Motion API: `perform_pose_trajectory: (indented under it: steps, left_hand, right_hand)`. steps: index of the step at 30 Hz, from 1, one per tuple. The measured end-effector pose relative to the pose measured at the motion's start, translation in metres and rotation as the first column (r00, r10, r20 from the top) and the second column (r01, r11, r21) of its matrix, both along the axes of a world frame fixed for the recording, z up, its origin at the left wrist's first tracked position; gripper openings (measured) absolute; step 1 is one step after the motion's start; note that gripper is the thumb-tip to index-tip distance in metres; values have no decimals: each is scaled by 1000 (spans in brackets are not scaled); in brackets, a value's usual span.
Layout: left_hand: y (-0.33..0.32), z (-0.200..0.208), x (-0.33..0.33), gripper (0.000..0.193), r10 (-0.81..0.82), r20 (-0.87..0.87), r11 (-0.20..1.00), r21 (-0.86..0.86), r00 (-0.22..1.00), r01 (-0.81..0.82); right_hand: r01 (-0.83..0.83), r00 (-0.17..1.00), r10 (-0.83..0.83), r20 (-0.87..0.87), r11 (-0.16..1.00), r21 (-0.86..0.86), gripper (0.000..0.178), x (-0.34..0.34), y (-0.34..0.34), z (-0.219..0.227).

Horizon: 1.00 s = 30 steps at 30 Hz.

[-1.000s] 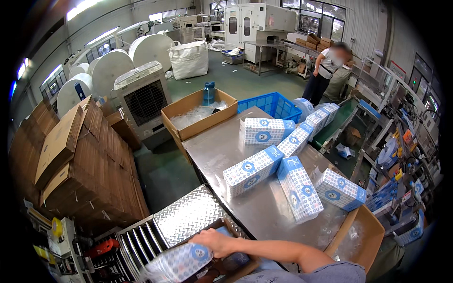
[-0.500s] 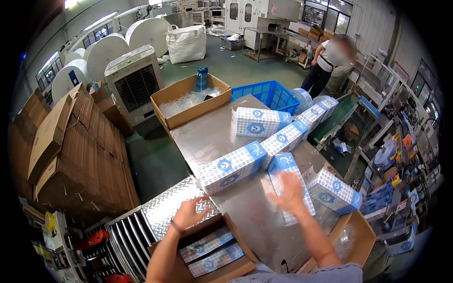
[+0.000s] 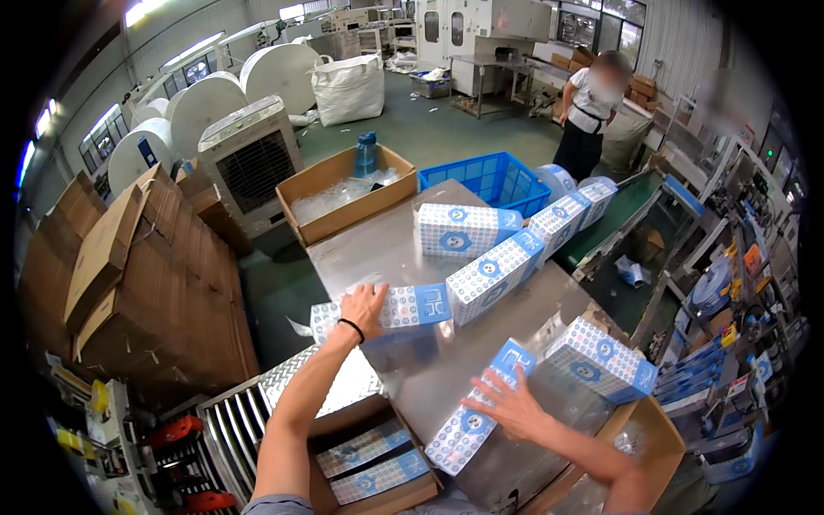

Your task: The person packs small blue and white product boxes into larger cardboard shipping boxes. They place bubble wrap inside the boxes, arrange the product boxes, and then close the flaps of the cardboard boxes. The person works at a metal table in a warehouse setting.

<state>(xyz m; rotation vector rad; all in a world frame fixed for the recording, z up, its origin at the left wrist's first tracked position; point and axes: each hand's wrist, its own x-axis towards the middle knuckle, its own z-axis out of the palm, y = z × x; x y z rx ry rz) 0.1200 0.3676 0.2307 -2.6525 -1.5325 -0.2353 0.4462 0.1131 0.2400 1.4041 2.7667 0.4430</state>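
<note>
Two packs lying in carton, nearer body than left hand; its fingers draping over left pack, grip unclear; right hand touching right pack, fingers resting apart; other packs sitting uncartoned on tabletop, beyond and right of fingers.

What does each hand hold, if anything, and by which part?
The left hand lies midway along a patterned pack, the right hand midway along another pack; whether they grip cannot be told.
</note>
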Motion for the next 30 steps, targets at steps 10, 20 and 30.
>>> perform_pose_trajectory:
  steps: [10, 20, 30]
  left_hand:
    - [-242, 123, -141, 78, 77, 874, 985, -142, 479, 101]
    - [-380, -34, -186, 63, 487, 666, 865, -456, 565, -207]
    - [-281, -235, -148, 60, 334, 336, 148, -941, 880, 304]
  right_hand:
    - [-2, 992, -42, -122, 940, -340, 109, -24, 79, -24]
    - [-47, 364, -232, -902, 963, -266, 103, -9, 70, 47]
    - [-606, -368, -466, -805, 777, -173, 67, -67, -13, 54]
